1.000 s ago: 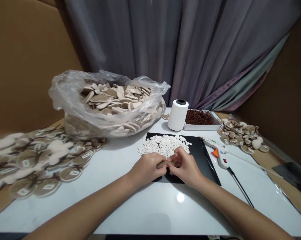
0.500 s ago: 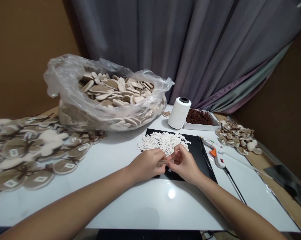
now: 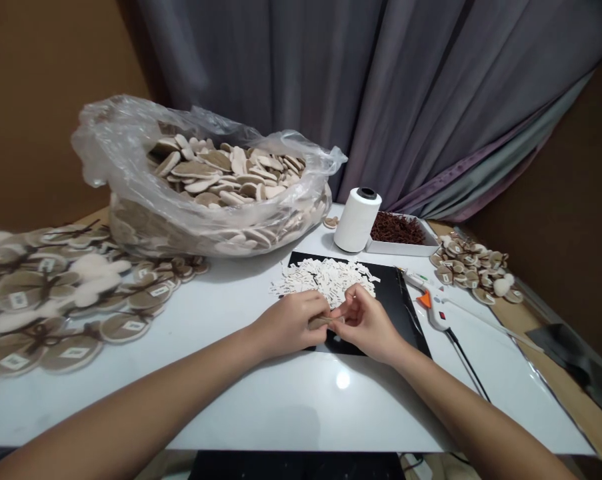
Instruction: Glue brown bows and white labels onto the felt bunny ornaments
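Note:
My left hand [image 3: 288, 325] and my right hand [image 3: 365, 323] meet over the near edge of a black mat [image 3: 405, 313]. Both pinch a small tan felt piece [image 3: 325, 321] between their fingertips, so both are closed on it. Just beyond the fingers lies a heap of small white printed paper tags [image 3: 325, 277] on the mat.
A clear plastic bag [image 3: 205, 193] full of beige oval felt pieces stands at the back left. Finished tagged pieces [image 3: 55, 300] cover the left side, and more [image 3: 473, 267] lie at the right. A white thread spool [image 3: 357, 220], a tray of brown strands [image 3: 398, 233] and a glue gun [image 3: 431, 303] are near the mat.
The hands stay together on the felt piece, fingers shifting slightly. The view has tilted a little, so everything sits slightly higher and further left in the picture.

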`<state>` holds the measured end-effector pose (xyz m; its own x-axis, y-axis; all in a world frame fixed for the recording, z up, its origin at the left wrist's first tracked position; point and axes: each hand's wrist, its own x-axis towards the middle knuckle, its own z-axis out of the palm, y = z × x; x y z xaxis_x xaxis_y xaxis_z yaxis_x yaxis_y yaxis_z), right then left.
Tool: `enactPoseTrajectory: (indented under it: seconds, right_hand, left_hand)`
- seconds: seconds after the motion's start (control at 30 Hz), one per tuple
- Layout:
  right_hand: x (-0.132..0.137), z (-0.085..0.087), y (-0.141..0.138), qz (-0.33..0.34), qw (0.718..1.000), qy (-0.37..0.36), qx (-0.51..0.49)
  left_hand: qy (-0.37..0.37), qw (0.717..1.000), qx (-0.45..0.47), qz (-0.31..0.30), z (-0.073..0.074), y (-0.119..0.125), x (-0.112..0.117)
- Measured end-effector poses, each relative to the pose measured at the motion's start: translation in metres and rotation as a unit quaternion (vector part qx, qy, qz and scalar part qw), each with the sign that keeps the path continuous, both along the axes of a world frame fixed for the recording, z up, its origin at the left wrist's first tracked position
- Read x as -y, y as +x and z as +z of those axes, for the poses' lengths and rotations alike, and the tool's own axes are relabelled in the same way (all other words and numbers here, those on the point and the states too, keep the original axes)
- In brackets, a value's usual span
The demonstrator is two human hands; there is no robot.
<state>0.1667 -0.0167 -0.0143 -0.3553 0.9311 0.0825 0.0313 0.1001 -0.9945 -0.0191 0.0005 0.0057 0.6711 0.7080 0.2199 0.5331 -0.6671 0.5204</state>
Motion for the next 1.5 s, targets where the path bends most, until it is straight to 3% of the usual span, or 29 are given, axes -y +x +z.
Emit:
enactPoseTrajectory:
  seconds: [0.13,0.23,0.33,0.4,0.43,0.6,0.83,1.03,1.23,1.4,1.5]
  right_hand:
    - [0.003,-0.002,0.0,0.0,1.0,0.017,0.019]
    - [-0.006,0.007,0.007,-0.012,1.0,0.021,0.001]
    - [-0.034,0.025,0.018,-0.127,0.989,-0.028,-0.076]
    - [-0.06,0.036,0.019,-0.214,0.959,-0.119,-0.145]
    - [-0.072,0.04,0.017,-0.227,0.951,-0.142,-0.156]
    - [-0.116,0.043,-0.012,-0.213,0.93,-0.25,-0.168]
    - [-0.134,0.045,-0.039,-0.201,0.923,-0.288,-0.158]
    - [-0.109,0.045,-0.036,-0.172,0.949,-0.241,-0.111]
    - [-0.044,0.048,-0.017,-0.103,0.983,-0.153,-0.027]
    - [0.007,0.048,-0.003,-0.062,0.989,0.034,0.133]
    - [0.027,0.049,0.0,-0.069,0.979,0.08,0.174]
  left_hand:
    - [0.03,0.999,-0.009,-0.022,-0.003,0.0,-0.001]
    - [0.07,0.997,0.008,-0.037,0.001,-0.003,-0.004]
    - [0.12,0.991,0.045,-0.043,0.007,-0.006,-0.006]
    - [0.148,0.985,0.074,-0.055,0.009,-0.007,-0.006]
    - [0.157,0.982,0.089,-0.061,0.01,-0.008,-0.005]
    - [0.177,0.971,0.139,-0.085,0.01,-0.009,-0.001]
    - [0.192,0.968,0.131,-0.098,0.01,-0.01,-0.001]
    - [0.19,0.974,0.104,-0.069,0.005,-0.01,-0.004]
    - [0.131,0.986,0.097,0.028,-0.003,-0.012,-0.012]
    - [0.093,0.992,0.082,0.008,-0.001,-0.01,-0.01]
    - [0.075,0.993,0.089,-0.021,0.004,-0.006,-0.003]
